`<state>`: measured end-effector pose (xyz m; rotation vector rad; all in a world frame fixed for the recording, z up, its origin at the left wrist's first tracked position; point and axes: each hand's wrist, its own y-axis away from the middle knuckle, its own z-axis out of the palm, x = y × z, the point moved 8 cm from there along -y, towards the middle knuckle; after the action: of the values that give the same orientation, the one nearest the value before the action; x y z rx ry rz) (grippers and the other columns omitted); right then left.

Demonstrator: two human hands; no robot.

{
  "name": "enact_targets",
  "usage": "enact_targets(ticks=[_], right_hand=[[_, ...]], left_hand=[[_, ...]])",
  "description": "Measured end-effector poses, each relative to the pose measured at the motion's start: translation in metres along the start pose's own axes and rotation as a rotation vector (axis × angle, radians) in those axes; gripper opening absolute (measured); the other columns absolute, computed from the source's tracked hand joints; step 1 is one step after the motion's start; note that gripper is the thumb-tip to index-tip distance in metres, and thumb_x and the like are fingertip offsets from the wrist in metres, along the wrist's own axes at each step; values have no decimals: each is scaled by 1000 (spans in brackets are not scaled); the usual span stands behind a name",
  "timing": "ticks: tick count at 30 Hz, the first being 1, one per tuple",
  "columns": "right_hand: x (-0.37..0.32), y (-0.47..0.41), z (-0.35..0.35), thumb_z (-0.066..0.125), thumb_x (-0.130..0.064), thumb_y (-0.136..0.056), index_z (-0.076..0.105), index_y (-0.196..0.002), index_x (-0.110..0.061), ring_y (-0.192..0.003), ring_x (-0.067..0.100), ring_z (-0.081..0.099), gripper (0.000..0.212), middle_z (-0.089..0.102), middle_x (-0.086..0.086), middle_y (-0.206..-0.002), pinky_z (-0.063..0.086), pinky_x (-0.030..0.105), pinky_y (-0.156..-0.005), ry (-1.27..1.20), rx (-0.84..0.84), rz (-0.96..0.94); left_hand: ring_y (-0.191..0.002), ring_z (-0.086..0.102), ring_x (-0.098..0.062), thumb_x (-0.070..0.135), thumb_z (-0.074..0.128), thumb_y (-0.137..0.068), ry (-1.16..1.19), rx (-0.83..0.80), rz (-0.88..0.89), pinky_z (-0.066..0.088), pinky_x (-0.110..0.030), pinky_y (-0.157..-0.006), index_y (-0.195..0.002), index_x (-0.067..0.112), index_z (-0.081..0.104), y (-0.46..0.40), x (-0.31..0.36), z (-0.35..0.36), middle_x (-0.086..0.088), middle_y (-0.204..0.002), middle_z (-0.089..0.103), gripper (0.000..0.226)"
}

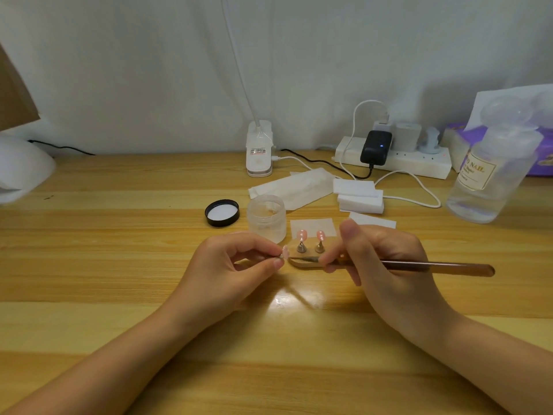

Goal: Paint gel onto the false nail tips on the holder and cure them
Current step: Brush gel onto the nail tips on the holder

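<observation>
While the left hand [236, 259] pinches one tip [285, 251] by its stand, lifted just left of the holder [305, 264] for steadiness, the right hand [380, 259] grips the brush [419, 266] pen-style, bristles meeting that tip; two painted tips [302, 234] wait on the holder.

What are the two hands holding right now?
Left hand: pinched shut on a nail tip.
Right hand: shut on a brush.
</observation>
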<state>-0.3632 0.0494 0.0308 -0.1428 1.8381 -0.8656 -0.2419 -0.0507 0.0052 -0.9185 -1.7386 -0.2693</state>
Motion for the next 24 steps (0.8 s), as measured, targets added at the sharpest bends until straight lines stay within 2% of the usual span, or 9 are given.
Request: enact_targets(ticks=[4, 15, 19, 24], right_hand=[[1, -2, 2, 43, -31, -88, 65, -70, -12, -55, -10, 55, 34, 52, -32, -53, 36, 0, -56, 69, -22, -1], [0, 1, 4, 40, -40, -86, 67, -66, -11, -52, -6, 56, 44, 54, -24, -53, 36, 2, -56, 3, -55, -5], [-2, -2, -1, 40, -36, -88, 66, -69, -12, -54, -8, 56, 40, 53, -30, -52, 37, 1, -57, 44, 5, -26], [-4, -2, 3, 46, -27, -89, 67, -70, -11, -55, -8, 56, 32, 52, -29, -54, 37, 2, -56, 81, -41, -65]], left_hand=[[-72, 64, -3, 31, 68, -64, -5, -1, 1, 47, -12, -64, -76, 29, 73, 0, -2, -1, 10, -78, 70, 13], [-68, 65, -3, 21, 72, -66, 36, 15, -7, 49, -13, -60, -74, 29, 74, -1, -5, -2, 7, -78, 72, 11], [-62, 63, -4, 27, 70, -61, 70, 18, -4, 49, -14, -57, -71, 30, 75, 0, -3, -1, 5, -73, 72, 11], [-63, 64, -6, 20, 72, -66, 50, 22, -2, 49, -15, -58, -74, 30, 75, -1, -4, -1, 5, -75, 72, 14]])
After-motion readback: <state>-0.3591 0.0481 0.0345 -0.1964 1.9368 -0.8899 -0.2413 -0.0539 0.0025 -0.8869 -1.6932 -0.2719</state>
